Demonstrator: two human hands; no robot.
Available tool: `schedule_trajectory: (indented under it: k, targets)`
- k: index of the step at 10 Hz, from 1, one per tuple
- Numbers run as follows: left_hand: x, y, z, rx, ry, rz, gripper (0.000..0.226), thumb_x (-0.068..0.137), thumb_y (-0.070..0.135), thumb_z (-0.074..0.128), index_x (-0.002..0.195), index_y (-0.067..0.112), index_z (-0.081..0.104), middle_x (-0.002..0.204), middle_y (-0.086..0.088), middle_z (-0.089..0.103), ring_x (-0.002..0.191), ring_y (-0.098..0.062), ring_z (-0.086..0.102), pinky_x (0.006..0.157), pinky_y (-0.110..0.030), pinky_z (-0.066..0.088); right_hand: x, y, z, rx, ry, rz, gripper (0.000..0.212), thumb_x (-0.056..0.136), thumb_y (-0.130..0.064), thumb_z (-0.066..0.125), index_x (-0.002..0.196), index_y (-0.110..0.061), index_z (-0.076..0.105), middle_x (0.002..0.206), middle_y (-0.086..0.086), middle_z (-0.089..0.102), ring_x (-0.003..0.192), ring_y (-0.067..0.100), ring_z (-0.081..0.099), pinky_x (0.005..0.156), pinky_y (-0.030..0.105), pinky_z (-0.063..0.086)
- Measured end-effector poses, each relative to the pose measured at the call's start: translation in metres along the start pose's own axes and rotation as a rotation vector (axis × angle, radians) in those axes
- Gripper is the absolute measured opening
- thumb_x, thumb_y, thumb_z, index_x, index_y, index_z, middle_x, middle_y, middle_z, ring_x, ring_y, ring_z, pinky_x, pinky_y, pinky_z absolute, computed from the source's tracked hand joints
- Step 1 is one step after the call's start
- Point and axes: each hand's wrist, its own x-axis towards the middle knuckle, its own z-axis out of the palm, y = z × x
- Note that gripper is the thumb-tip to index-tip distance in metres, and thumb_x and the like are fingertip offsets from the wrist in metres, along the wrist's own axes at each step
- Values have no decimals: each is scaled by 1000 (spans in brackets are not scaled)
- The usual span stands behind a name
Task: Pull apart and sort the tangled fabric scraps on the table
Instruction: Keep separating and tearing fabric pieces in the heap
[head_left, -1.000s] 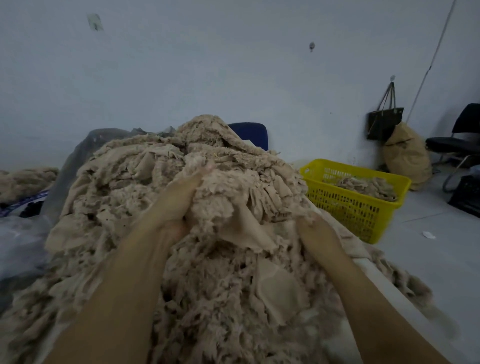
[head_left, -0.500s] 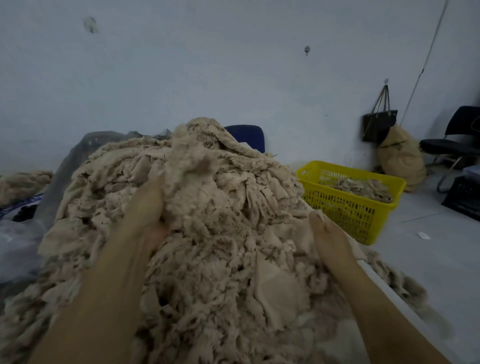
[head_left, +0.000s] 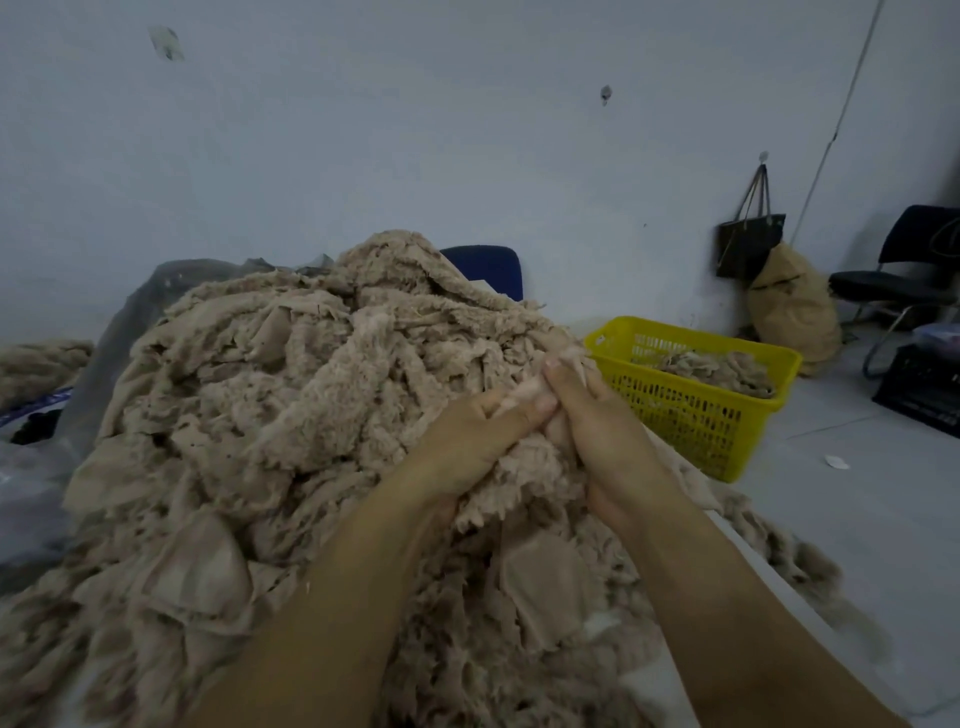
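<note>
A big heap of tangled beige fabric scraps (head_left: 270, 415) covers the table in front of me. My left hand (head_left: 470, 441) and my right hand (head_left: 602, 431) meet on the heap's right side. Both grip one fluffy beige clump of scraps (head_left: 524, 467) between them, thumbs close together at its top. The fingers of both hands are partly buried in the clump. A yellow plastic basket (head_left: 691, 421) holding several sorted scraps stands just right of my hands.
A white table edge (head_left: 769, 566) runs along the right, with scraps hanging over it. On the floor by the wall stand a brown sack (head_left: 795, 312), a dark hanging bag (head_left: 748, 249) and a black chair (head_left: 904, 275). A blue chair back (head_left: 488, 265) rises behind the heap.
My left hand has come off the heap's left slope and moved right. My right hand has moved up to meet it, and both now grip one clump.
</note>
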Motion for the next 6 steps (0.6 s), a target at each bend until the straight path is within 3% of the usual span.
schedule_trajectory:
  k: [1, 2, 3, 4, 5, 6]
  targets:
    - [2, 2, -9, -435, 28, -24, 35, 82, 32, 70, 108, 8, 71, 91, -12, 75, 77, -21, 73, 64, -28, 58, 4, -5, -15, 56, 119, -20, 30, 100, -38, 54, 90, -17, 73, 87, -2, 75, 75, 9, 68, 73, 28, 55]
    - [4, 2, -22, -774, 8, 9, 31, 95, 34, 58, 94, 8, 76, 83, -9, 72, 72, -19, 71, 64, -31, 58, 0, -4, -25, -26, 221, -98, 36, 102, -38, 48, 79, -18, 67, 71, -7, 66, 60, 5, 58, 59, 21, 49]
    - [8, 3, -19, -882, -25, 19, 53, 105, 33, 42, 81, 5, 80, 84, -11, 75, 74, -19, 74, 63, -29, 59, -17, 4, -9, -162, -80, -151, 42, 88, -69, 49, 85, -31, 67, 78, -8, 71, 61, 10, 64, 56, 22, 52]
    - [8, 9, -14, -877, -8, 9, 55, 107, 30, 38, 74, 14, 79, 83, -11, 76, 62, -16, 73, 66, -25, 56, -27, 15, 10, -551, -241, -266, 38, 85, -71, 51, 74, -34, 51, 63, -18, 59, 53, -2, 54, 49, 14, 40]
    - [9, 11, -14, -795, 95, -60, 43, 103, 21, 42, 92, 4, 79, 91, -17, 74, 67, -22, 73, 62, -30, 61, -25, 25, 10, -662, -285, -371, 40, 102, -39, 49, 65, -30, 37, 54, -21, 47, 49, -3, 43, 49, 12, 34]
    - [3, 4, -35, -661, 386, -36, 32, 99, 9, 53, 131, 1, 57, 90, 4, 61, 69, -11, 60, 59, -21, 53, -21, 25, -5, -685, -416, -318, 36, 101, -47, 42, 66, -41, 43, 59, -20, 44, 54, -3, 41, 53, 13, 34]
